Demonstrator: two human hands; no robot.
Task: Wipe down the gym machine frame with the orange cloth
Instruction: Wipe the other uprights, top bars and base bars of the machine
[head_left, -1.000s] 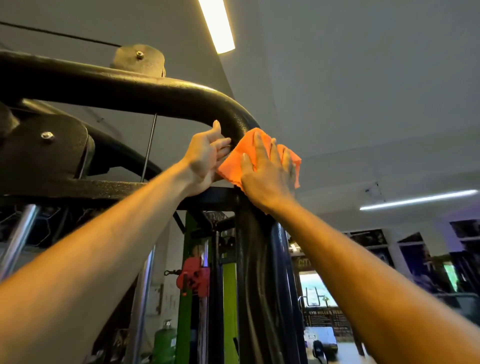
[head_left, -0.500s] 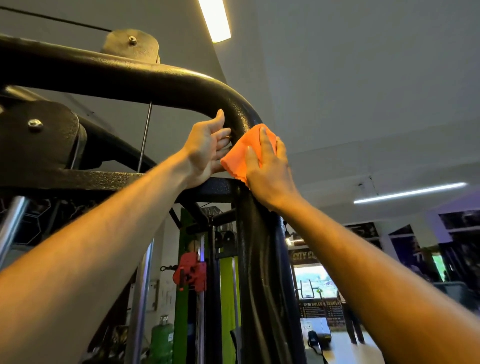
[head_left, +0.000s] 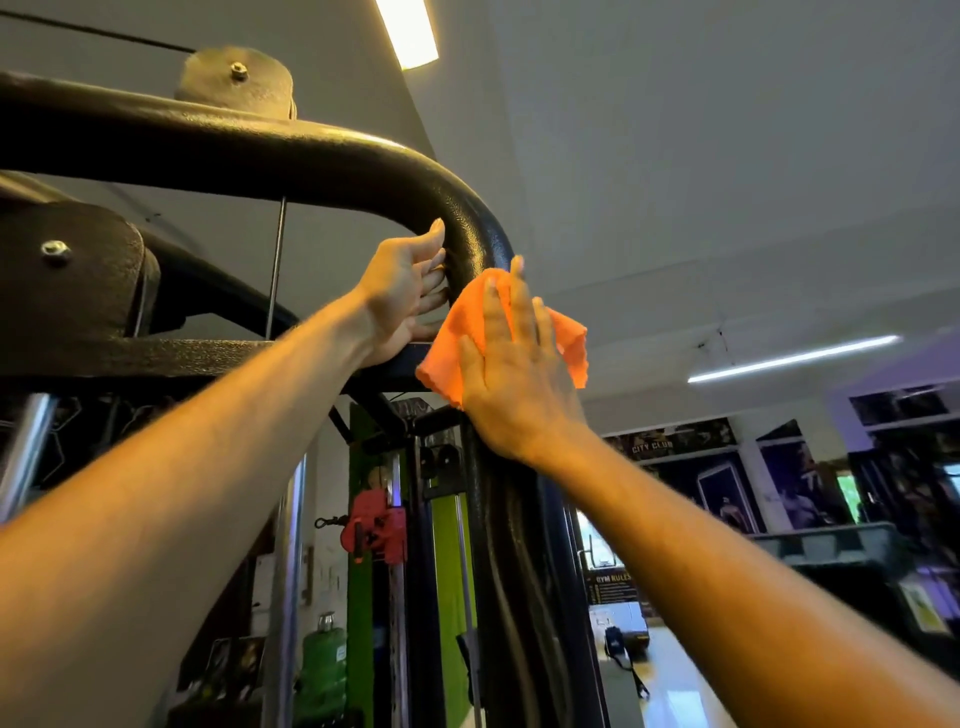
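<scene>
The black gym machine frame runs overhead from the left and bends down into an upright post in the middle. My right hand presses the orange cloth flat against the bend with straight fingers. The cloth's right corner hangs free past the post. My left hand rests on the inner side of the bend, just left of the cloth, with its fingers wrapped round the tube.
A horizontal black bar joins the post below my left hand. Pulley plates are bolted on top. Chrome guide rods, a green panel and a red clip lie behind. A gym room opens at right.
My right hand has slid the cloth a little down the bend, and the cloth's right corner now hangs out free again. My left hand keeps its place on the tube.
</scene>
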